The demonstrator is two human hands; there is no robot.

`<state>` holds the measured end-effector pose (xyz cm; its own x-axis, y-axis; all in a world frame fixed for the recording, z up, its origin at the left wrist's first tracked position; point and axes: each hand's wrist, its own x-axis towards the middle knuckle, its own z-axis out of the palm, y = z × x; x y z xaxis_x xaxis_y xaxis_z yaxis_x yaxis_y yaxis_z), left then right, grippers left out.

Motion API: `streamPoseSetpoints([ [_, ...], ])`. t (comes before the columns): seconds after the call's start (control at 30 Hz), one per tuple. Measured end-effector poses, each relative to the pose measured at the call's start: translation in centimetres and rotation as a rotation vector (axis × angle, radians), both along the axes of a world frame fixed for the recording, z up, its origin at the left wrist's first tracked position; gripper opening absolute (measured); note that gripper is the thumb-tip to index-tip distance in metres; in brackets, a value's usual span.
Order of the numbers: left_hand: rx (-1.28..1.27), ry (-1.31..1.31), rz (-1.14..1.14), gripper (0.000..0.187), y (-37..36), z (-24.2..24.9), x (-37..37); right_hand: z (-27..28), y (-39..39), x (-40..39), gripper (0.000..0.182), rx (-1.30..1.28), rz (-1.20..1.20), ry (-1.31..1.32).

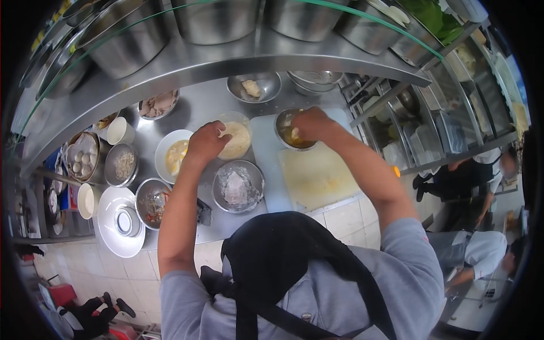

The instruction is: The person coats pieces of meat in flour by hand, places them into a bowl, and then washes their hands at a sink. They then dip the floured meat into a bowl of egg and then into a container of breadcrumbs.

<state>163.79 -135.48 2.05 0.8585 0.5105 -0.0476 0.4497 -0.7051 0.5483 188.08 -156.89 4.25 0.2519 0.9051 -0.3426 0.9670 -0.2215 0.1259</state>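
Note:
My left hand (207,141) rests in a clear bowl of pale breadcrumbs (238,146), fingers pressed on a small pale piece at the bowl's left side. My right hand (310,123) reaches into a steel bowl of yellow liquid (288,139), fingers closed on a small pale piece held over it. A steel bowl of white flour (238,187) sits just in front of the crumb bowl. A pale cutting board (317,177) lies below my right forearm.
A white bowl of yellow liquid (173,154), a steel bowl of chopped bits (152,201), a bowl of eggs (84,157), cups and an upturned white plate (113,224) crowd the left counter. A shelf of large steel pots (215,22) runs above. Other people stand at right.

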Motion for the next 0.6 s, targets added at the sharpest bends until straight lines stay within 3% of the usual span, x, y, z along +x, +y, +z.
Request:
streamPoseSetpoints([
  [0.07,-0.012,0.014,0.007,0.035,-0.1,0.2,0.2,0.0,0.0,-0.4,0.028,-0.076,0.015,-0.022],
  [0.13,-0.017,-0.01,0.003,0.035,-0.2,0.4,0.3,1.3,-0.7,-0.2,0.034,0.02,-0.166,0.352],
  [0.43,-0.081,-0.114,-0.006,0.03,-0.1,0.2,0.4,3.3,-2.9,2.5,0.036,0.321,-0.251,0.444],
  [0.6,-0.138,-0.201,0.013,0.027,0.1,-0.3,0.3,3.5,-3.8,2.7,0.034,0.337,-0.286,0.421],
])
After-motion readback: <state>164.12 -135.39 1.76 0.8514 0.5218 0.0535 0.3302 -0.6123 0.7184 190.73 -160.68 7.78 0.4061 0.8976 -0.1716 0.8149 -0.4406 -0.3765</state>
